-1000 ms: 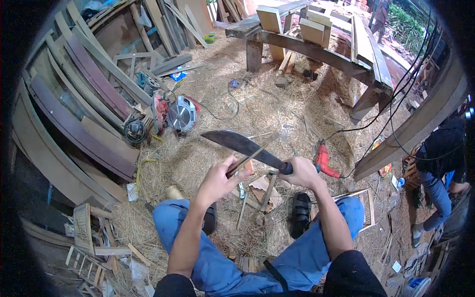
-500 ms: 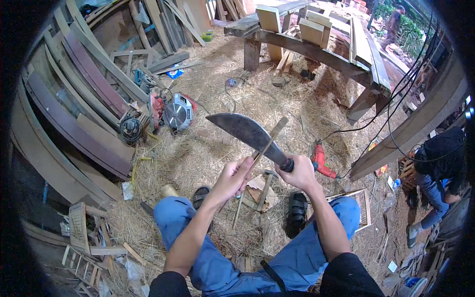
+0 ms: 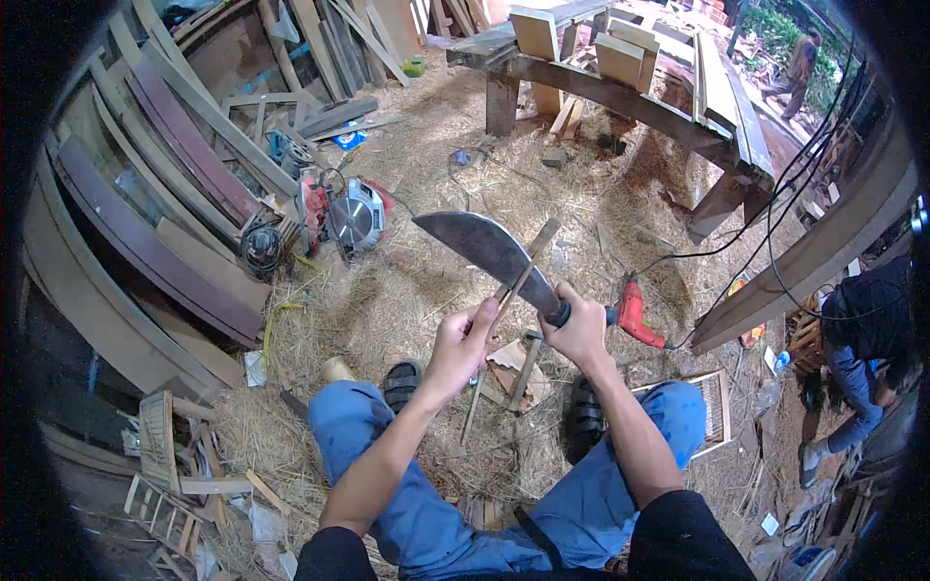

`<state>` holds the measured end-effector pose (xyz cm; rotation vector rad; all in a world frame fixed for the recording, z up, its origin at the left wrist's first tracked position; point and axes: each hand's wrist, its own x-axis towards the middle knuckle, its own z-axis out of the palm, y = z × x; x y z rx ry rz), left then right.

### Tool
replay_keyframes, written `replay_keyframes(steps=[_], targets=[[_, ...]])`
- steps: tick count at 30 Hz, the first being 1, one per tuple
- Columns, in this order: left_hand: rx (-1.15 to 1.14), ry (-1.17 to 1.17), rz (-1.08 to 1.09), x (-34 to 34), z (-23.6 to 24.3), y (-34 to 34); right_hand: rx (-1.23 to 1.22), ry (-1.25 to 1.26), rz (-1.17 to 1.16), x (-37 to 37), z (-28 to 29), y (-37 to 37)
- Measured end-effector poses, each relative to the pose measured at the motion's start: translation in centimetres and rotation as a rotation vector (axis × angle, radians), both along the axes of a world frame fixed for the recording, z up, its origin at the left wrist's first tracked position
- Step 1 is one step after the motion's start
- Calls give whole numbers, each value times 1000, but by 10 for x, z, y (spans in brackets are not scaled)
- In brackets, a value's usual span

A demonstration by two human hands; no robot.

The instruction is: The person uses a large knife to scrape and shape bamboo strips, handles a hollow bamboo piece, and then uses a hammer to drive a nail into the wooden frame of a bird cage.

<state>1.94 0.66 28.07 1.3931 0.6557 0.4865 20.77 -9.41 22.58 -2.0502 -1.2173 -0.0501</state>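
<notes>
My right hand (image 3: 578,331) grips the dark handle of a machete (image 3: 477,244) with a broad, curved dark blade. The blade points forward and to the left, its tip free in the air. Closed around a thin wooden stick (image 3: 541,242) is my left hand (image 3: 459,351), thumb along its side. The blade crosses the stick just above my left fingers, seemingly against it; the exact contact cannot be made out. Both hands are above the floor between my knees. Beneath them lie a hammer (image 3: 525,372) and another thin stick (image 3: 471,412).
Wood shavings cover the floor. A circular saw (image 3: 356,221) lies to the left, near leaning curved boards (image 3: 160,232). On the right are a red power drill (image 3: 636,316), black cables (image 3: 775,208), a thick post (image 3: 823,257) and a crouching person (image 3: 867,329). A workbench (image 3: 620,85) stands ahead.
The view has shifted slightly. My right hand has come a little closer to my left, and the blade crosses the stick slightly farther up. Both grips are unchanged.
</notes>
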Motion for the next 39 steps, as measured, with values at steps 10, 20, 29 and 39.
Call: replay_keyframes(steps=[10,20,29,39], targets=[[118,-12,52,7,-7,0,67,-54,-66,1,-16,7],[-355,-231,133,28,-29,-29,-18,-104,-339,18,-7,36],[-226,-141,188,21,-12,7,-47,-4,-273,2,37,25],[203,41,252,33,-32,-3,205,898,104,-16,55,19]])
